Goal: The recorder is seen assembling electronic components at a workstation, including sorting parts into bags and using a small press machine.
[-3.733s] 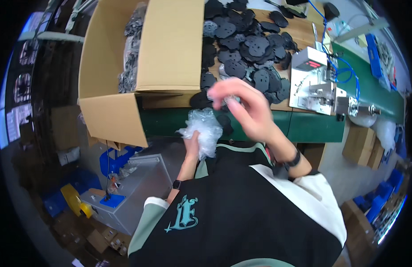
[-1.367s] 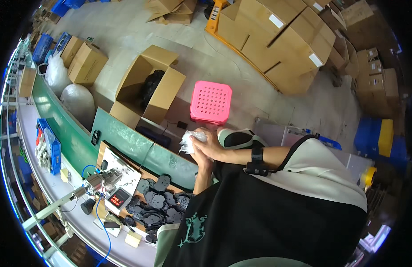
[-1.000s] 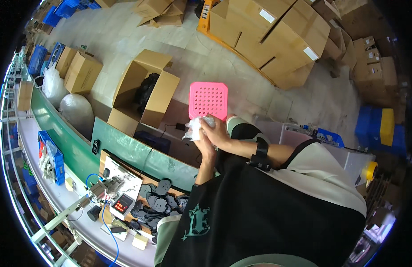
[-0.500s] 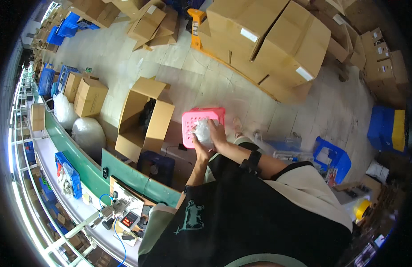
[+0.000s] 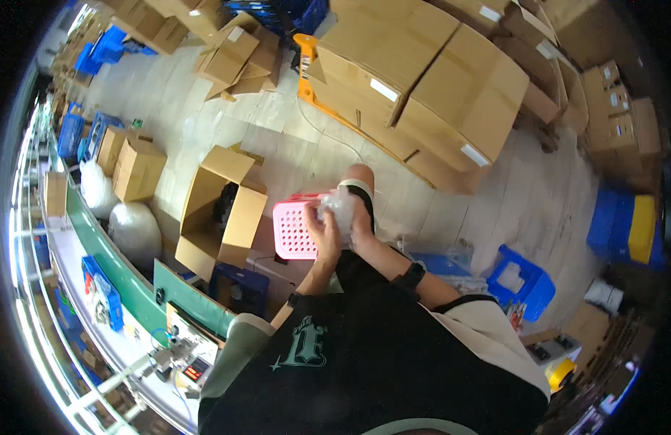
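Note:
A crumpled bundle of clear plastic bag (image 5: 340, 208) is between my two hands, in front of my body. My left hand (image 5: 325, 233) grips its left side with bent fingers. Round its right side is my right hand (image 5: 361, 226), its fingers partly hidden by the plastic. Just left of the bundle and below it stands a pink plastic stool (image 5: 290, 229) with rows of round holes in its top. My left hand overlaps the stool's right edge in the view. What the bag contains, if anything, cannot be made out.
An open cardboard box (image 5: 245, 221) with dark contents stands left of the stool. Beyond are large cartons (image 5: 451, 87) on an orange pallet truck (image 5: 305, 69). A green-edged workbench (image 5: 107, 239) curves along the left. Near my right lies a blue plastic crate (image 5: 520, 283).
The view has shifted, and the stool now appears further left. My hands and the plastic bundle have moved from over the stool to its right side. One of my legs now shows beyond them.

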`<state>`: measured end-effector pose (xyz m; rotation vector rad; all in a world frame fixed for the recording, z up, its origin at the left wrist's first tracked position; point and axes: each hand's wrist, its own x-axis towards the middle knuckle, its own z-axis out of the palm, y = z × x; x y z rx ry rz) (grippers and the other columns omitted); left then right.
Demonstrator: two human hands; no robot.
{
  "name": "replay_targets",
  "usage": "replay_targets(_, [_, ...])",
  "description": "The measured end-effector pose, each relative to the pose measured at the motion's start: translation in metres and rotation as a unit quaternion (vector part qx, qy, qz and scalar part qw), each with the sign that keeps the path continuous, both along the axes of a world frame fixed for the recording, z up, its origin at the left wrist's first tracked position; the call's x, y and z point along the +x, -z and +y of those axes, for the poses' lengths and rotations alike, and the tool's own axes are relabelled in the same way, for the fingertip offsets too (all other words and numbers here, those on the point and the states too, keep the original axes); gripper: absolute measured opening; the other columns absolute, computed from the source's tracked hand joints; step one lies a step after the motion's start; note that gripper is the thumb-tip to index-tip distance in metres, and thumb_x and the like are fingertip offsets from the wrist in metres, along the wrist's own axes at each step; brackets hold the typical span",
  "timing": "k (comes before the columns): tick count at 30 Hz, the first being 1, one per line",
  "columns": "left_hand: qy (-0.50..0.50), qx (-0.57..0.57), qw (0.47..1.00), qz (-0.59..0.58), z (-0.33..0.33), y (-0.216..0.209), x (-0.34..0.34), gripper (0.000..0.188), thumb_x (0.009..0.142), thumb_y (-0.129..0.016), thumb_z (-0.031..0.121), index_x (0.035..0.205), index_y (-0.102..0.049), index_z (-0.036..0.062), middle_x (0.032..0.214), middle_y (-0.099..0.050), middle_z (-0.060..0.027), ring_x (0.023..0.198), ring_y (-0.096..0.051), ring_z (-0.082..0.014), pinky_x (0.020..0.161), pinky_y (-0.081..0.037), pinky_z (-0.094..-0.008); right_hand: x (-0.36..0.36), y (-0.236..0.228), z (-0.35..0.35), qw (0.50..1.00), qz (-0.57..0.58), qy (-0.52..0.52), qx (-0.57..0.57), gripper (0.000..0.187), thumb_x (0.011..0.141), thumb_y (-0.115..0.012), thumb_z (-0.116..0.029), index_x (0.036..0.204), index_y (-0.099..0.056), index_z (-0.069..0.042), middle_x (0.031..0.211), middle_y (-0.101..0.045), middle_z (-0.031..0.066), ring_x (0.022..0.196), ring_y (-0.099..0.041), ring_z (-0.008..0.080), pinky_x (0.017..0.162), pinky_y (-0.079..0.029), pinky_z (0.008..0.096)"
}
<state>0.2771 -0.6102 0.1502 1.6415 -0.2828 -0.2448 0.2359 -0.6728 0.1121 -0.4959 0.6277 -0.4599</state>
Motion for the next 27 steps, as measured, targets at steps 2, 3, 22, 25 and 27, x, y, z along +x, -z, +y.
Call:
replay_targets(2, [0.0,-0.037,0.999,-0.023,-0.02,-0.012,0.001,0.032,0.087,-0.053,0.002,0.119,-0.056,-0.0009,0.11,-0.057,-0.011,0.102,-0.052,-0.0188,0.093,-0.043,-0.0322,-0.009,-0.014,-0.014,0.992,-0.011,0.018,0.124,0.04,0.1,-0.044,-0.035,0.12,-0.062,-0.006,0.105,-0.069,0.0097,0.094,-0.068,0.0228,0.083,-0.056,0.0356])
replay_targets(3, [0.025,-0.03,0.999,-0.03,-0.027,-0.023,0.002,0.035,0.085,-0.053,0.001,0.119,-0.057,-0.0018,0.107,-0.059,-0.0116,0.1,-0.054,-0.0194,0.092,-0.044,-0.032,-0.009,-0.022,-0.022,0.99,0.028,0.026,0.136,0.041,0.1,-0.045,-0.036,0.122,-0.06,-0.005,0.106,-0.067,0.0094,0.095,-0.067,0.0231,0.085,-0.056,0.0368])
replay_targets(22, [0.119,0.039,0.979,-0.16,-0.104,-0.009,0.276,0.024,0.081,-0.06,0.022,0.091,-0.064,0.0001,0.086,-0.064,-0.0217,0.088,-0.061,-0.0409,0.085,-0.046,-0.0466,0.24,0.034,-0.137,0.987,-0.074,-0.12,0.082,0.044,0.1,-0.039,-0.041,0.122,-0.055,-0.006,0.12,-0.06,0.0105,0.114,-0.059,0.025,0.098,-0.049,0.0401])
replay_targets(25, [0.123,0.013,0.988,-0.091,-0.119,0.002,0.349,0.032,0.083,-0.059,0.024,0.105,-0.061,0.0001,0.096,-0.064,-0.0255,0.093,-0.062,-0.0451,0.084,-0.051,-0.0496,0.307,0.083,-0.153,0.954,0.022,-0.162,-0.251,0.039,0.098,-0.044,-0.041,0.122,-0.055,-0.012,0.118,-0.059,0.0075,0.111,-0.059,0.0226,0.094,-0.051,0.0397])
replay_targets(27, [0.108,0.034,0.992,-0.061,-0.098,-0.004,0.406,0.036,0.084,-0.059,0.025,0.111,-0.06,0.0017,0.101,-0.065,-0.0254,0.096,-0.061,-0.0442,0.089,-0.05,-0.0486,0.391,0.023,-0.124,0.982,-0.056,-0.133,0.12,0.038,0.098,-0.042,-0.039,0.123,-0.055,-0.013,0.12,-0.058,0.008,0.115,-0.058,0.0241,0.096,-0.05,0.0402])
